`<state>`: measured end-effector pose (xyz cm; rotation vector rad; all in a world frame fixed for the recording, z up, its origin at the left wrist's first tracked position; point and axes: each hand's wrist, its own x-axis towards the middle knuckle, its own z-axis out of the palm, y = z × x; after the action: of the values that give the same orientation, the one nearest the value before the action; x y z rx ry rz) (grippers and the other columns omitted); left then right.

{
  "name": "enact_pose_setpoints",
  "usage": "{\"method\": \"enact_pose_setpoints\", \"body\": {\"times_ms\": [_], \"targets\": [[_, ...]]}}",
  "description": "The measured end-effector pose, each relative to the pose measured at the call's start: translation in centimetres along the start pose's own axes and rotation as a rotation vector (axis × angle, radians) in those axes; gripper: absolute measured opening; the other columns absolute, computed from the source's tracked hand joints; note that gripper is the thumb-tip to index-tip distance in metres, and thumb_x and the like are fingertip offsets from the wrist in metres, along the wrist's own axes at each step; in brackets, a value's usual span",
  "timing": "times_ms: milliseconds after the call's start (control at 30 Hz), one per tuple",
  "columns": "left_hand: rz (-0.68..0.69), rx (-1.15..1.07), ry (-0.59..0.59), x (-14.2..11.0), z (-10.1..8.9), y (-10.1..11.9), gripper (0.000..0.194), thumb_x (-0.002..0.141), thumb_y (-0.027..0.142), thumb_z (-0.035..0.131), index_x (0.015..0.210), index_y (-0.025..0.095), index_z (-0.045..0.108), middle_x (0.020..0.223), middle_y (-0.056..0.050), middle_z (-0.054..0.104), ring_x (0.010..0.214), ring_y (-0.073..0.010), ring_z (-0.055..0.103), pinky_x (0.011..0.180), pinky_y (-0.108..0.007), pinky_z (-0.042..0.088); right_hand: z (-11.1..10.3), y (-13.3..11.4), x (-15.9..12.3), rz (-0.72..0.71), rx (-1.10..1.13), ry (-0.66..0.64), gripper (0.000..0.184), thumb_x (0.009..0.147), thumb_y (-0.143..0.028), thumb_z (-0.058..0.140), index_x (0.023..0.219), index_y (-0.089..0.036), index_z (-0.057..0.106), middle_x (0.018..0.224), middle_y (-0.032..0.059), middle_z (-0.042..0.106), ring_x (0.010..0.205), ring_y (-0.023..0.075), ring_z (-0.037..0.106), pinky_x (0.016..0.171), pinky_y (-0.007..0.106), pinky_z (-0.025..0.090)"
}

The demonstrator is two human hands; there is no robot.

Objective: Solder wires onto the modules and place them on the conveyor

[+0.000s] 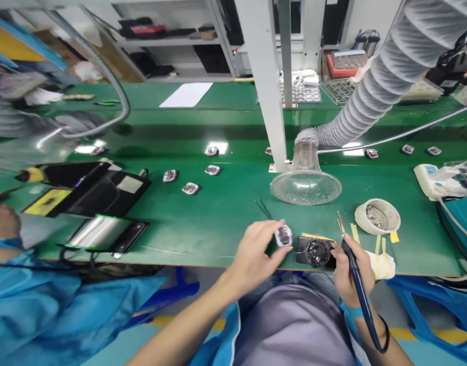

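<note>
"What's the left hand doing?"

"Its grip is closed, pinching a small metal-rimmed gadget just above the near edge of the green tabletop."

"What's beside that?"

"A black block sits at that edge, just right of the gadget."

"And the right hand?"

"Its grip is clamped on a soldering iron, tip pointing up. Farther right, near the same edge, stands a white cup of metal scraps."

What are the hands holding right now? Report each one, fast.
Left hand: closed, pinching a small rounded electronic part.
Right hand: closed, gripping a soldering iron.
</note>
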<state>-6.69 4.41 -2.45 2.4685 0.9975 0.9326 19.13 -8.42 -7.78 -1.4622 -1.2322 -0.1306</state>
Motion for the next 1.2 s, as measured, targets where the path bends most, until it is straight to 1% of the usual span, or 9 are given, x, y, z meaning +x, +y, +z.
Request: {"method": "enact_pose_setpoints", "body": {"times_ms": [167, 300, 400, 567, 700, 800, 967, 1100, 1200], "targets": [[0.031, -0.136, -0.200, 2.7, 4.1, 5.0, 0.053, 0.105, 0.033, 0.090, 0.152, 0.023, 0.066, 0.137, -0.012, 0.082, 0.125, -0.0333, 0.076, 0.106, -0.052, 0.064, -0.9, -0.3, 0.9, 0.100, 0.034, -0.043, 0.041, 0.117, -0.034, 0.071, 0.155, -0.017, 0.073, 0.117, 0.0118, 0.087, 0.097, 0.0270, 0.087, 0.096, 0.043, 0.074], [0.055, -0.109, -0.401, 4.0, 3.9, 5.8, 0.046, 0.104, 0.032, 0.091, 0.143, 0.024, 0.069, 0.131, -0.009, 0.081, 0.122, -0.0330, 0.073, 0.104, -0.051, 0.061, -2.6, -0.9, 1.4, 0.175, -0.010, -0.050, 0.041, 0.115, -0.041, 0.076, 0.150, -0.018, 0.077, 0.119, 0.0117, 0.087, 0.102, 0.0275, 0.087, 0.098, 0.043, 0.071], [0.057, -0.107, -0.434, 3.7, 3.4, 5.8, 0.047, 0.105, 0.031, 0.090, 0.145, 0.026, 0.067, 0.134, -0.008, 0.079, 0.123, -0.0321, 0.072, 0.105, -0.050, 0.059, -4.3, -1.0, 1.0, 0.147, -0.098, -0.017, 0.041, 0.112, -0.039, 0.081, 0.148, -0.020, 0.079, 0.122, 0.0119, 0.088, 0.102, 0.0262, 0.086, 0.097, 0.039, 0.069], [0.059, -0.117, -0.400, 2.9, 3.7, 5.5, 0.051, 0.105, 0.031, 0.090, 0.150, 0.027, 0.066, 0.143, -0.010, 0.079, 0.128, -0.0338, 0.071, 0.106, -0.052, 0.058, -6.5, 1.0, 0.6, 0.075, -0.232, 0.133, 0.061, 0.107, -0.035, 0.086, 0.163, -0.018, 0.068, 0.124, 0.0151, 0.086, 0.103, 0.0308, 0.086, 0.093, 0.044, 0.070], [0.055, -0.138, -0.376, 2.4, 4.3, 5.5, 0.061, 0.105, 0.032, 0.091, 0.158, 0.027, 0.061, 0.153, -0.012, 0.077, 0.138, -0.0363, 0.071, 0.113, -0.056, 0.060, -7.3, 2.5, 2.0, -0.077, -0.377, 0.032, 0.058, 0.107, -0.030, 0.087, 0.162, -0.020, 0.070, 0.123, 0.0145, 0.085, 0.109, 0.0308, 0.083, 0.105, 0.047, 0.067], [0.063, -0.190, -0.258, 1.6, 4.4, 5.1, 0.071, 0.107, 0.037, 0.088, 0.168, 0.028, 0.053, 0.160, -0.015, 0.074, 0.148, -0.0374, 0.070, 0.121, -0.059, 0.060, -7.0, 2.2, 3.0, -0.087, -0.369, -0.017, 0.048, 0.109, -0.028, 0.084, 0.156, -0.021, 0.075, 0.131, 0.0155, 0.085, 0.111, 0.0299, 0.083, 0.107, 0.046, 0.068], [0.076, -0.130, 0.041, -1.3, 3.8, 3.2, 0.038, 0.114, 0.024, 0.071, 0.152, 0.023, 0.065, 0.142, -0.017, 0.081, 0.137, -0.0338, 0.077, 0.114, -0.054, 0.064, -5.0, 0.8, 2.4, 0.003, -0.184, 0.012, 0.053, 0.108, -0.030, 0.086, 0.158, -0.021, 0.072, 0.125, 0.0127, 0.085, 0.100, 0.0264, 0.085, 0.091, 0.038, 0.071], [0.136, -0.086, 0.044, -3.5, 2.8, 2.1, 0.017, 0.112, 0.013, 0.069, 0.124, 0.024, 0.073, 0.124, -0.011, 0.085, 0.124, -0.0299, 0.082, 0.106, -0.048, 0.065, -2.8, -0.3, 2.2, 0.012, -0.037, -0.081, 0.047, 0.107, -0.028, 0.088, 0.151, -0.023, 0.073, 0.121, 0.0109, 0.084, 0.100, 0.0262, 0.086, 0.090, 0.039, 0.073], [0.174, -0.131, 0.037, -4.1, 2.1, 2.3, 0.017, 0.112, 0.012, 0.069, 0.120, 0.025, 0.074, 0.111, -0.007, 0.086, 0.108, -0.0253, 0.083, 0.100, -0.045, 0.064, -1.7, -1.1, 2.7, -0.037, 0.027, -0.166, 0.042, 0.109, -0.023, 0.083, 0.149, -0.025, 0.074, 0.119, 0.0102, 0.085, 0.101, 0.0260, 0.085, 0.088, 0.039, 0.074]]}}
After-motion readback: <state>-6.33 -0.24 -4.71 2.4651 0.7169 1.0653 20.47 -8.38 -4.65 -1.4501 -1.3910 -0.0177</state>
